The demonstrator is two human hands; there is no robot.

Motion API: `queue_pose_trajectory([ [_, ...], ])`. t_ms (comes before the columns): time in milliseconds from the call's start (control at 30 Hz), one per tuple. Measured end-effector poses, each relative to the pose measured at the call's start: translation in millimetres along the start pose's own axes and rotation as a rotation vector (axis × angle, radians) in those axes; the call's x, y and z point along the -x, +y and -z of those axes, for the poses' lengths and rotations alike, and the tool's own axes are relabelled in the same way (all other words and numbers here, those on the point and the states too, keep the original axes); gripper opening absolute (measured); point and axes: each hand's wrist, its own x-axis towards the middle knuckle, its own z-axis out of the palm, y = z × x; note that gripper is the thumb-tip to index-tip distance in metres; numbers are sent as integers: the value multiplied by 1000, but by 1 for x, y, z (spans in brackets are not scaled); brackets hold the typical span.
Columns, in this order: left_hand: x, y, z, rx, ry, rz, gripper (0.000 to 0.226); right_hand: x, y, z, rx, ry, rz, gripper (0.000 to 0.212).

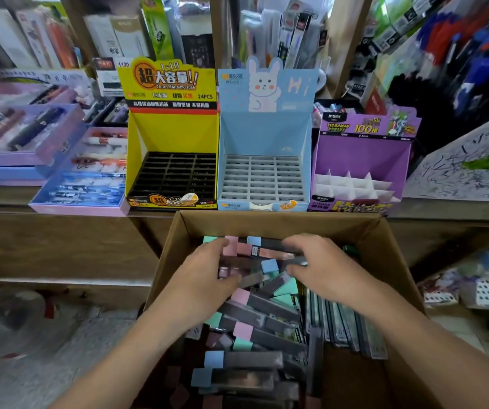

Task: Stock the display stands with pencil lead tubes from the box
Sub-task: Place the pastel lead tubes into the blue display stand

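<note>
Yellow stand (172, 143), blue stand (264, 137), purple stand (361, 154); tubes (255, 361) dark with pastel caps.

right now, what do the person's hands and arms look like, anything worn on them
Both arms are bare as far as the frame shows: no sleeves in view, no gloves, and no watch, bracelet or ring that I can make out. The left hand and the right hand show their backs to the camera, with short, unpainted-looking nails where visible. The picture is slightly blurred, so fine details may be missed.

Bright even indoor light, soft shadows, blurred edges, wide-angle bending at corners
</note>
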Motion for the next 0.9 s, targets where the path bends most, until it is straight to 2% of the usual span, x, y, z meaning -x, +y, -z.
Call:
queue_pose_trajectory([
  [200, -35, -10, -1, -39, -75, 23, 57, -32, 16, -11, 111, -98, -5, 69],
  [367, -45, -19, -8, -103, -86, 32, 69, -39, 19, -18, 142, -101, 27, 64],
  [567, -49, -27, -6, -79, -86, 27, 57, -43, 19, -32, 214, -104, 15, 42],
  [767, -54, -33, -10, -112, -89, 90, 73, -41, 12, -35, 155, -121, 67, 44],
  [833, -55, -34, -11, -99, -85, 90, 68, -41, 11, -33, 110, -114, 82, 44],
  [900, -54, -33, -13, -68, -74, 93, 64, -42, 9, -33, 67, -98, 97, 53],
])
